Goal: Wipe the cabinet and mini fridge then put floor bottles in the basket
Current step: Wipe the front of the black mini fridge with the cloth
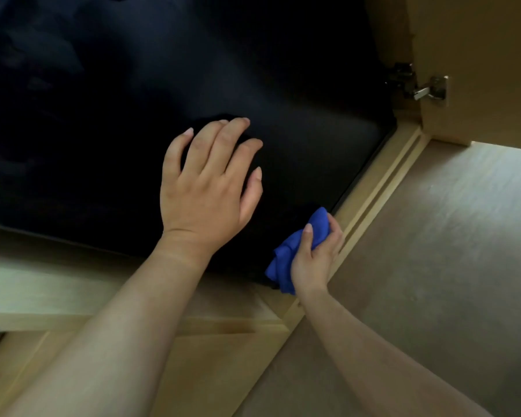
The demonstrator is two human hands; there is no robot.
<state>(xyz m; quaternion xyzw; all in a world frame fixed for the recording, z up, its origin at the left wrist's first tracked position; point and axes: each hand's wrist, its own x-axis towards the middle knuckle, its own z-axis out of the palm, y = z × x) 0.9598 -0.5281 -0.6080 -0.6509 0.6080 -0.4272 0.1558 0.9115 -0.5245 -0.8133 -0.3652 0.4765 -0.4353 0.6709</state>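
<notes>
The black mini fridge [298, 85] fills the upper left of the head view, set inside a light wooden cabinet [382, 182]. My left hand [208, 188] rests flat on the fridge's dark surface with its fingers spread. My right hand [316, 257] grips a bunched blue cloth [283, 263] and presses it against the fridge's lower right edge, right beside the cabinet frame. No bottles or basket are in view.
An open cabinet door [478, 55] with a metal hinge [427, 88] stands at the upper right. Beige floor [433, 266] spreads across the right side. A wooden ledge [57, 296] runs below the fridge at lower left.
</notes>
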